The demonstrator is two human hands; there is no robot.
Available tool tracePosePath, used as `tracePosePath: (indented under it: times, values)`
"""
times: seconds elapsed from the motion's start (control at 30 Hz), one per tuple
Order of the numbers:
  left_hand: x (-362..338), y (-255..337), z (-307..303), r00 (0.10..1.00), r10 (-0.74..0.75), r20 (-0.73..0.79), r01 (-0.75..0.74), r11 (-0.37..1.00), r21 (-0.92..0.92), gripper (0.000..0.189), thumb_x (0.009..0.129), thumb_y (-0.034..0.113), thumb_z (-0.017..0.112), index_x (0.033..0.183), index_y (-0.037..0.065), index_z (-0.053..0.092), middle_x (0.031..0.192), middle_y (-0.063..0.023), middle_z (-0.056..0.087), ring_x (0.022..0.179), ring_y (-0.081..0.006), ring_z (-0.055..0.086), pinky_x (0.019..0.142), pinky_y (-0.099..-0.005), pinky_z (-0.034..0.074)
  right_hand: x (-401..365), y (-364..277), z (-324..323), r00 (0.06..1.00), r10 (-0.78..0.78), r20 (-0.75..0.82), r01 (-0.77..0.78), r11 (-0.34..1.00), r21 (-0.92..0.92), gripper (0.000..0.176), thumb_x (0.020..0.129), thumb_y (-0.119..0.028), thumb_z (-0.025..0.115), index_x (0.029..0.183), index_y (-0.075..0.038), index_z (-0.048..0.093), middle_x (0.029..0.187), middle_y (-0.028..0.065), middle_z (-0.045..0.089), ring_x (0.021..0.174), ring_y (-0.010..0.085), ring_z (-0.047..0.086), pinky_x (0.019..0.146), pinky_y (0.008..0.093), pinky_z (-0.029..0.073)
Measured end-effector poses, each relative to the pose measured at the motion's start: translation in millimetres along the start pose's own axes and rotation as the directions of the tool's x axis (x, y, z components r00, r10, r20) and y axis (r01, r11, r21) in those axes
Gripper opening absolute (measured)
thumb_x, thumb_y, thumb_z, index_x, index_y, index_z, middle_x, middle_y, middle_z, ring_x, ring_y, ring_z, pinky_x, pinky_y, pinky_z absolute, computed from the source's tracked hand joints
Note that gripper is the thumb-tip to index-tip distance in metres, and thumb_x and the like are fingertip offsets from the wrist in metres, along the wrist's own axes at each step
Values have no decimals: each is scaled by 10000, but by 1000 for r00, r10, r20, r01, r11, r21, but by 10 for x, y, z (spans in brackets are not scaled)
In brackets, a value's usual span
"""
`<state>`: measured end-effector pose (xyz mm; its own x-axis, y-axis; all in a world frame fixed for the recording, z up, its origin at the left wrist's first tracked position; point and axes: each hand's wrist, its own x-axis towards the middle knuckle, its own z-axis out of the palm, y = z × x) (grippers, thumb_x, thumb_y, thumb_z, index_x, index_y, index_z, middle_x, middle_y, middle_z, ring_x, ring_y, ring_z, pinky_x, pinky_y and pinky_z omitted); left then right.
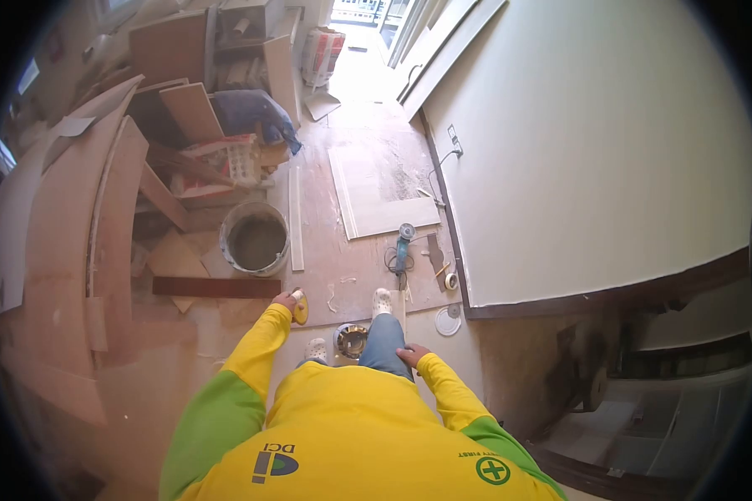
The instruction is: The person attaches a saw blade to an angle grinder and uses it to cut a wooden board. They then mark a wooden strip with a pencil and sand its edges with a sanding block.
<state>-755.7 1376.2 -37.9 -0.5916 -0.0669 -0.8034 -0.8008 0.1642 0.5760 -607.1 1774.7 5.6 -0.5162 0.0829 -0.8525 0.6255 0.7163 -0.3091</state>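
Observation:
My left hand (287, 301) is closed around a flat, rounded yellow object (302, 309) with a pale patch near its top. Its exact kind is too small to make out. It is held out to the left, above the floor beside the end of a dark wooden strip (215, 287). My right hand (411, 355) rests on my right leg in blue jeans (383, 346), fingers laid over the cloth and no object visible in it. Between my white clogs lies a round thing (352, 341) with a pale rim and a brown, segmented middle.
Ahead lie a blue angle grinder (403, 242) with its cord, a pale L-shaped panel (368, 219), a white tape roll (451, 281) and a white lid (448, 321). A bucket (256, 240) stands left, near stacked boards (109, 209). A pale wall (576, 150) bounds the right.

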Motion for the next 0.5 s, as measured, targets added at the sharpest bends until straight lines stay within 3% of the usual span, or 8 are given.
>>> tracePosePath:
  times: [0.03,0.1,0.13,0.17,0.3,0.37,0.47,0.5]
  values:
    - [248,-15,40,1000,-5,-12,5,1000,-6,444,883,455,655,1008,29,663,815,-102,677,650,-218,640,587,-357,514,160,-145,-105,1000,-7,9,7,1000,-8,848,820,-639,549,1372,0,479,1393,227,493,1311,353,457,1091,386,351]
    - [892,-331,172,1000,23,4,-23,996,-81,399,933,379,616,1064,3,643,817,-91,667,696,-212,664,597,-368,540,641,-314,-216,988,-132,81,150,949,-278,842,832,-627,562,1384,-2,452,1426,213,462,1276,345,496,1048,391,401]
    - [798,-228,233,996,-71,56,83,967,-239,430,897,452,636,1061,55,635,832,-96,679,698,-262,666,589,-420,552,819,-454,-278,980,-136,145,174,939,-296,849,835,-645,535,1399,-17,437,1439,219,442,1312,360,454,1081,403,365]
    - [730,-100,258,991,-118,58,129,957,-260,420,900,437,635,1087,61,619,836,-95,677,698,-267,665,586,-433,555,1033,-616,-333,977,-145,159,188,936,-299,849,835,-645,535,1399,-17,437,1439,219,442,1312,360,454,1081,403,365]
    - [881,67,487,956,-289,-42,254,894,-368,407,905,383,633,1129,47,590,853,-101,675,670,-267,651,577,-451,551,1406,-1382,-957,983,-9,185,77,927,-367,925,805,-641,583,1481,-78,297,1449,275,392,1340,415,397,1096,452,343]
    - [822,209,553,917,-381,-118,322,881,-347,390,902,375,638,1094,37,609,863,-104,678,665,-259,648,585,-436,548,1574,-1545,-1241,972,81,223,14,919,-394,967,793,-632,602,1517,-112,225,1475,297,340,1358,442,361,1110,476,322]
    - [1012,610,596,940,-242,-242,278,952,131,370,874,342,680,1026,5,668,883,-115,691,730,-202,659,696,-334,524,2030,-1638,-1534,956,61,287,65,910,-410,1021,769,-635,634,1534,-158,155,1497,318,275,1361,485,330,1104,511,321]
    - [1072,788,669,932,-266,-246,305,943,135,370,874,342,680,1026,5,668,883,-115,691,730,-202,659,696,-334,524,2086,-1685,-1624,949,103,297,48,886,-462,1034,758,-662,633,1532,-165,159,1498,311,278,1356,475,344,1096,512,333]
